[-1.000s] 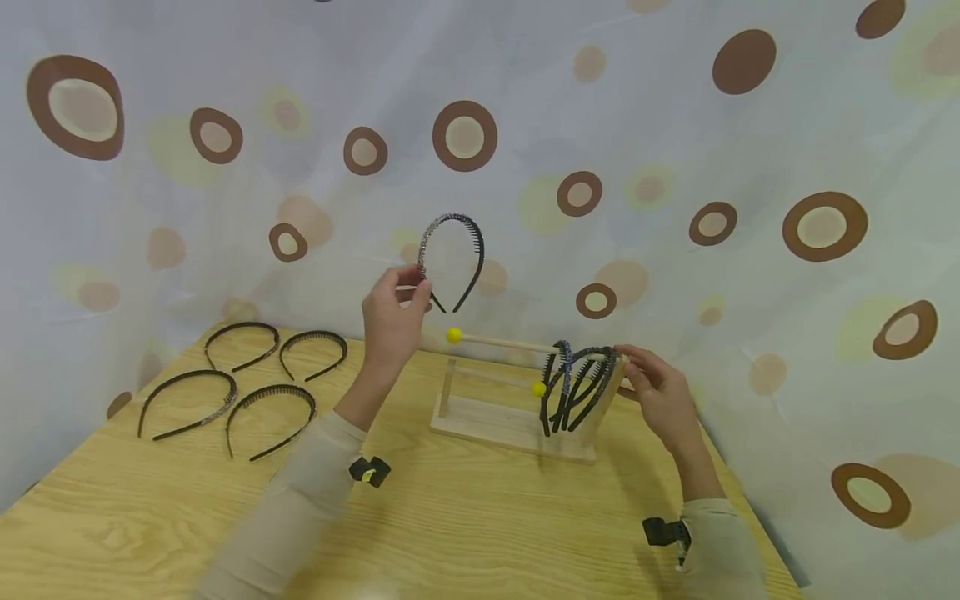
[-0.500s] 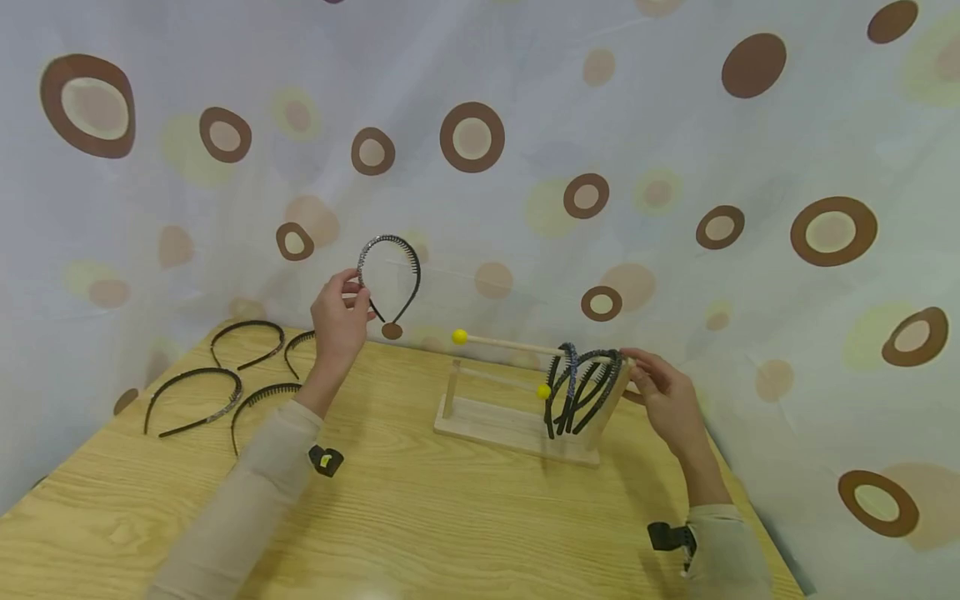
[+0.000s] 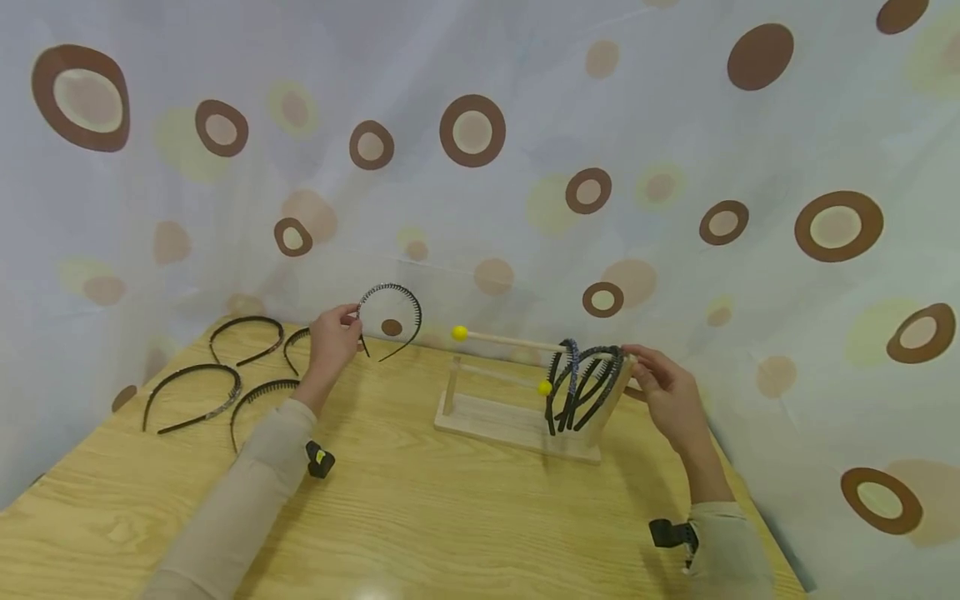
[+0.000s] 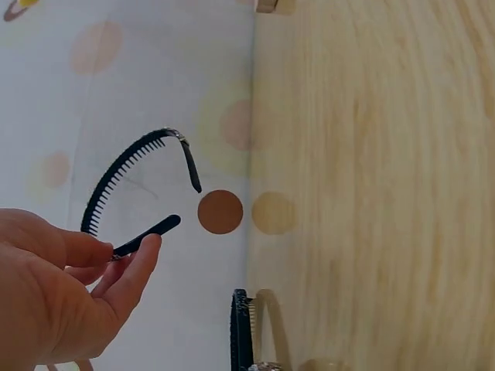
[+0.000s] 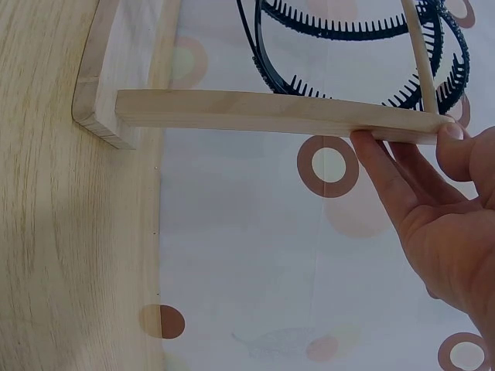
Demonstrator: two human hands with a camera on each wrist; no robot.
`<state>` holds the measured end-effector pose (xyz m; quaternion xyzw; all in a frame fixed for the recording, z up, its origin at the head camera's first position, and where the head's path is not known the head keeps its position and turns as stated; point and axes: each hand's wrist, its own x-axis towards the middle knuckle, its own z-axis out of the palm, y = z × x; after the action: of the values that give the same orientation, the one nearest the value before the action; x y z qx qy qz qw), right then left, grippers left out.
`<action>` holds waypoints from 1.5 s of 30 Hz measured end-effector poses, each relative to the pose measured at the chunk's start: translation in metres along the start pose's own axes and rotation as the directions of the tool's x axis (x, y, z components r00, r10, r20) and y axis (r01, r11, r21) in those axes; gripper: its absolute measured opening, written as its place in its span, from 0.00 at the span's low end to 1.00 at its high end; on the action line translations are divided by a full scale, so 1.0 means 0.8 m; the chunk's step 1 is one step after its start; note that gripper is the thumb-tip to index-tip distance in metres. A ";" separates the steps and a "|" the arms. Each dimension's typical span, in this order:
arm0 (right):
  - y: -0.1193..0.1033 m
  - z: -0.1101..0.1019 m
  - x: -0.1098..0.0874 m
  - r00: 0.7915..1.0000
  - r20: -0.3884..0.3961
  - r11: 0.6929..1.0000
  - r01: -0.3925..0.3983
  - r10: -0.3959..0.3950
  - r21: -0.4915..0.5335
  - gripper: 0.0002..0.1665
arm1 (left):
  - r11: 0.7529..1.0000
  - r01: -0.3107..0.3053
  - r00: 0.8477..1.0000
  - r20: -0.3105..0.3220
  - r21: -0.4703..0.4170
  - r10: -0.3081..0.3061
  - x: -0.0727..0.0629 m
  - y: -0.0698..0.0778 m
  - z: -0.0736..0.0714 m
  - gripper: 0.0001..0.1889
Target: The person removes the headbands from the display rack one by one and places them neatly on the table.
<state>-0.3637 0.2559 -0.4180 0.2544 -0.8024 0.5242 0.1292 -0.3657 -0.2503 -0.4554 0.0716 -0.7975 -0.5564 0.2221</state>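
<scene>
My left hand [image 3: 333,337] pinches a black toothed headband [image 4: 116,171] by one side, near an end. The headband hangs in the air left of a pale wooden rack [image 3: 487,421], its arch upward in the head view. At the rack's right end, my right hand [image 3: 671,396] grips the top of the upright post [image 5: 271,110], with the thumb at its tip and fingers against the outer face. Several glittery headbands [image 3: 576,367] hang bunched on the rack's rods near that post. Yellow balls [image 3: 460,333] cap the free ends of the rods.
Several more headbands lie on the wooden table [image 3: 450,517] at the left, among them a glittery one [image 3: 222,408] near the front. My left forearm partly hides two of them. A spotted cloth [image 3: 525,275] stands behind the table.
My left hand has carried the headband left, away from the rack's rods, then lowered it towards the table. My right hand stays at the rack's post.
</scene>
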 end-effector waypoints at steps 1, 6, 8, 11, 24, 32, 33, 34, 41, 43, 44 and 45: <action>0.000 -0.001 0.001 1.000 -0.001 1.000 0.002 -0.002 -0.001 0.23 | 1.000 0.015 1.000 0.015 0.011 -0.015 0.001 -0.003 0.000 0.22; 0.002 -0.002 0.002 1.000 0.000 1.000 0.012 -0.012 -0.002 0.23 | 0.994 0.101 0.992 0.070 0.039 -0.104 0.004 -0.019 -0.003 0.22; 0.002 -0.002 0.002 1.000 -0.002 1.000 0.010 -0.010 -0.004 0.23 | 0.991 0.122 0.987 0.099 0.050 -0.126 0.004 -0.026 -0.004 0.23; 0.002 -0.002 0.001 1.000 -0.001 1.000 0.005 -0.005 -0.009 0.23 | 0.989 0.141 0.979 0.142 0.051 -0.147 0.004 -0.036 -0.005 0.23; 0.001 -0.001 -0.002 1.000 -0.003 1.000 0.002 -0.002 -0.018 0.22 | 0.964 0.226 0.947 0.201 0.138 -0.251 0.007 -0.052 -0.007 0.20; -0.001 0.000 -0.001 1.000 -0.002 1.000 0.002 -0.002 -0.016 0.23 | 0.953 0.126 0.965 0.189 0.276 -0.182 0.007 -0.052 -0.009 0.15; -0.001 0.000 -0.001 1.000 -0.004 1.000 0.002 -0.002 -0.019 0.23 | 0.951 0.119 0.967 0.186 0.284 -0.177 0.007 -0.052 -0.009 0.14; -0.002 0.000 -0.001 1.000 -0.004 1.000 0.001 -0.001 -0.023 0.23 | 0.950 0.112 0.968 0.183 0.292 -0.170 0.006 -0.051 -0.010 0.12; -0.004 0.001 -0.002 1.000 -0.006 1.000 -0.007 0.007 -0.023 0.22 | 0.955 0.133 0.964 0.190 0.264 -0.187 0.003 -0.052 -0.011 0.14; -0.004 0.001 -0.002 1.000 -0.008 1.000 -0.006 0.006 -0.021 0.22 | 0.957 0.137 0.963 0.192 0.256 -0.190 0.003 -0.052 -0.011 0.14; -0.004 0.001 -0.002 1.000 -0.006 1.000 -0.003 0.003 -0.020 0.22 | 0.957 0.137 0.962 0.197 0.256 -0.190 0.003 -0.051 -0.010 0.15; -0.005 0.001 -0.002 1.000 -0.007 1.000 -0.003 0.003 -0.020 0.22 | 0.958 0.127 0.963 0.198 0.258 -0.181 0.003 -0.051 -0.010 0.14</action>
<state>-0.3605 0.2545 -0.4161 0.2502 -0.8074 0.5173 0.1337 -0.3699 -0.2730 -0.4896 0.0986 -0.8711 -0.4748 0.0779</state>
